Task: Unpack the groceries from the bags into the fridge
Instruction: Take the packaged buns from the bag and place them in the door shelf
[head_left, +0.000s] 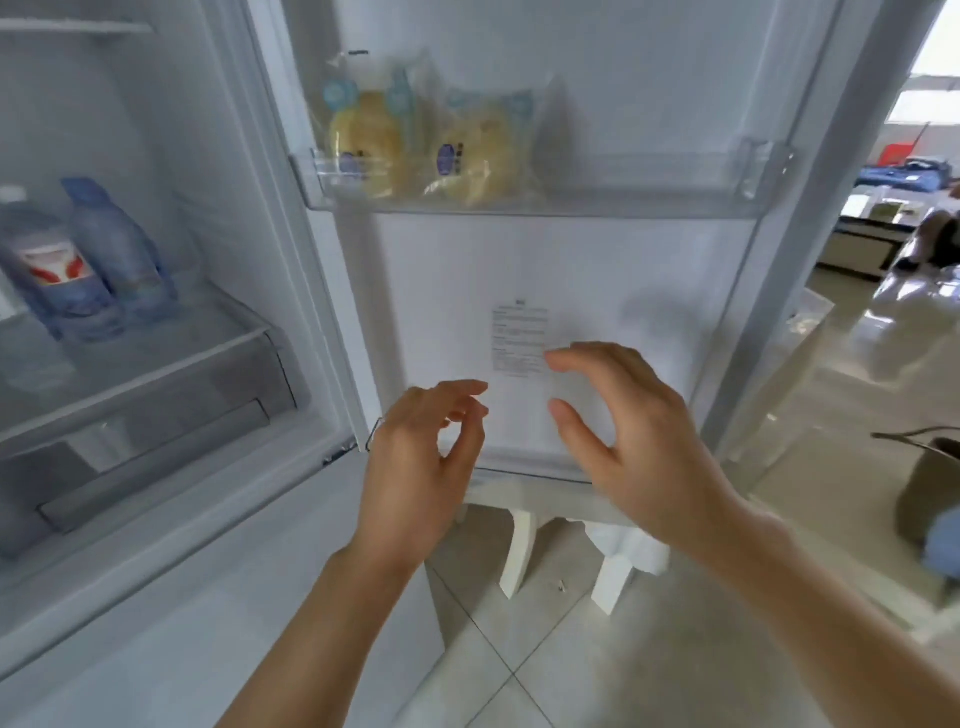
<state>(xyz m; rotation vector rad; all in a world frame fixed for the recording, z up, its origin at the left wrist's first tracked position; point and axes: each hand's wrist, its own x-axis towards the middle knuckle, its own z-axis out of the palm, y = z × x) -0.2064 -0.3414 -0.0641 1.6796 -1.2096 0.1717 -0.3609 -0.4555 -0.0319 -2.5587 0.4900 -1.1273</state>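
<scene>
**Between items at the open fridge door**

Both the left hand (426, 447) and right hand (623, 431) are hovering empty, fingers loosely spread, below the door shelf (649, 200), where two bread packets (426, 140) are sitting. Left of the shelf, water bottles (88, 260) are standing inside the fridge. Likely next: fetching another grocery; no bag is clearly showing. Pale floor tiles (597, 675) are lying beneath the shelf.

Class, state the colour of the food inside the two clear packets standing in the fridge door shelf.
Pale yellow, inside the clear packets with blue labels; seen in the head view.

Two water bottles (83, 260) on the shelf, two yellow packets (415, 145) in the door rack, two hands (519, 441)
</scene>
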